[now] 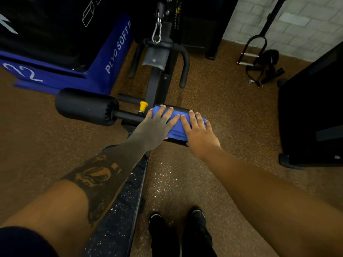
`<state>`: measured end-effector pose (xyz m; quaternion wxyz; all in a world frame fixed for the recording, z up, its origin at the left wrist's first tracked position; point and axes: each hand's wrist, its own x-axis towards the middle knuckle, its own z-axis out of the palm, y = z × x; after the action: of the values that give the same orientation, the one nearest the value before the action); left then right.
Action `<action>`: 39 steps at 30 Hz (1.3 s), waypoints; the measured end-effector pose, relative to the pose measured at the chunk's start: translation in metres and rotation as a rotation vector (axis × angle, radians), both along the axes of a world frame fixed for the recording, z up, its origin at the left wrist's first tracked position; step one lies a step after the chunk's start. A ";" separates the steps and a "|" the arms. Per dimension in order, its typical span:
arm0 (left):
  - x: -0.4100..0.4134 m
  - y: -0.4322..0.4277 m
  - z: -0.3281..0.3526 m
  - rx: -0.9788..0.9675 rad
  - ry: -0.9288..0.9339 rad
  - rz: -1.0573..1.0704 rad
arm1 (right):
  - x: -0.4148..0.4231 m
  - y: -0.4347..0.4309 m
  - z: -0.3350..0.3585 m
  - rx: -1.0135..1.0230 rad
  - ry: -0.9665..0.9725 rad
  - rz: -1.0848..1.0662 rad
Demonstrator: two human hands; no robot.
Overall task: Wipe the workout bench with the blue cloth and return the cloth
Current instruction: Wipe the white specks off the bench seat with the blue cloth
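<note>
The blue cloth (177, 129) lies folded over the right black foam roller (181, 108) at the end of the workout bench. My left hand (156, 127) lies flat on the cloth's left part, fingers spread. On its right part my right hand (198, 131) presses down, also flat. The bench's dark, speckled pad (120, 206) runs from the rollers down toward me under my left forearm. The left foam roller (86, 106) is bare.
A yellow adjustment knob (143, 107) sticks up just left of the cloth. A blue plyo soft box (104, 58) stands at the back left, a cable machine post (159, 58) behind the bench, handle attachments (259, 65) at the right wall, a black box (313, 115) on the right. My shoes (178, 232) are on the brown floor.
</note>
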<state>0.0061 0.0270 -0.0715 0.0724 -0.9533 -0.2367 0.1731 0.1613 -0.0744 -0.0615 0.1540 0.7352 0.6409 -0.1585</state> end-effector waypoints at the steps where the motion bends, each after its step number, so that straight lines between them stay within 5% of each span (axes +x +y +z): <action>1: -0.002 0.001 0.001 -0.015 -0.007 -0.011 | 0.000 0.000 0.000 0.001 0.001 -0.002; 11: -0.008 0.006 0.023 -0.080 0.005 -0.024 | -0.010 0.001 0.015 0.053 0.039 0.190; 19: -0.069 0.000 0.042 -0.047 -0.086 0.085 | -0.052 0.001 0.002 0.189 0.440 0.370; 29: -0.127 -0.033 -0.001 0.033 0.137 0.390 | -0.093 0.012 -0.046 0.273 0.470 0.592; 35: -0.145 -0.055 -0.059 -0.010 0.210 0.593 | -0.121 0.000 -0.104 0.042 0.451 0.614; 39: -0.164 -0.095 -0.073 -0.081 0.069 0.841 | -0.135 -0.024 -0.122 -0.041 0.373 0.567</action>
<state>-0.1576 -0.0680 -0.1442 -0.0344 -0.7694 -0.5955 0.2288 0.0263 -0.0987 -0.1839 0.0869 0.4827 0.8336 -0.2542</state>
